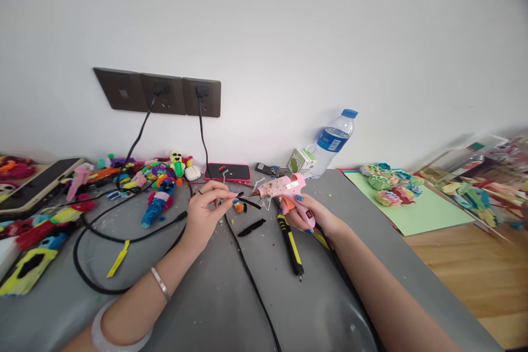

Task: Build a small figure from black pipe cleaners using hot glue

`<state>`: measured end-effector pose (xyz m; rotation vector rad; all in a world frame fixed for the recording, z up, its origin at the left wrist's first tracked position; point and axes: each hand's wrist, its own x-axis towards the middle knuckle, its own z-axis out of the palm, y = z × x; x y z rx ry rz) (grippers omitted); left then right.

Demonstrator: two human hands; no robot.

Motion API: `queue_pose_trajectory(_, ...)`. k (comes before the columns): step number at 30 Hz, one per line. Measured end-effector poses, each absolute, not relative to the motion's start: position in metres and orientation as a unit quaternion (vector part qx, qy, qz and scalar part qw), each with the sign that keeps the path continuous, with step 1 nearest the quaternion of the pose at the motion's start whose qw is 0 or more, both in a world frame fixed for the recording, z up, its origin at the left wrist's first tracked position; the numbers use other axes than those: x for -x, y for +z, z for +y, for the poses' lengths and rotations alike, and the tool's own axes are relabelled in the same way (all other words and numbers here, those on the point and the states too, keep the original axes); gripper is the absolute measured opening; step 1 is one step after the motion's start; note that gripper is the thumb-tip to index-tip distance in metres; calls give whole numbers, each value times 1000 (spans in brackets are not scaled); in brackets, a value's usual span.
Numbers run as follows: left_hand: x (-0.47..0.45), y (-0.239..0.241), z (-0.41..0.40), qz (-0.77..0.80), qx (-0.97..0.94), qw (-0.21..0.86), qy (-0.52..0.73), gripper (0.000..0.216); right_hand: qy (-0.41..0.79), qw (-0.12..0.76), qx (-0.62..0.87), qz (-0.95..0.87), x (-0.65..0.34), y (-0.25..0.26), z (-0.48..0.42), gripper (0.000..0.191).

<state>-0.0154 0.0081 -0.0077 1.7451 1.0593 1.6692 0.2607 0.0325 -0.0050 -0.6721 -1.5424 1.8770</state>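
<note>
Above the smooth grey table (206, 313), the right hand (304, 214) and left hand (209, 212) work close together. The right grip wraps the handle of a pistol-shaped, pink plastic glue gun (282, 186); the left grip, pinched tight, holds a slim black strip (250, 203) near the tapered nozzle (254, 193).

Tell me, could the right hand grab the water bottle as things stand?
Probably not at once: the right hand holds the pink glue gun, though the way to the water bottle looks free.
</note>
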Motion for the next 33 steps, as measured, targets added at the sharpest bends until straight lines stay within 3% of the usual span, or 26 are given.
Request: queue_pose_trajectory(33,11,-3,4,366,-656,261,606,9,730,276,249,-573,-260,2,31,42)
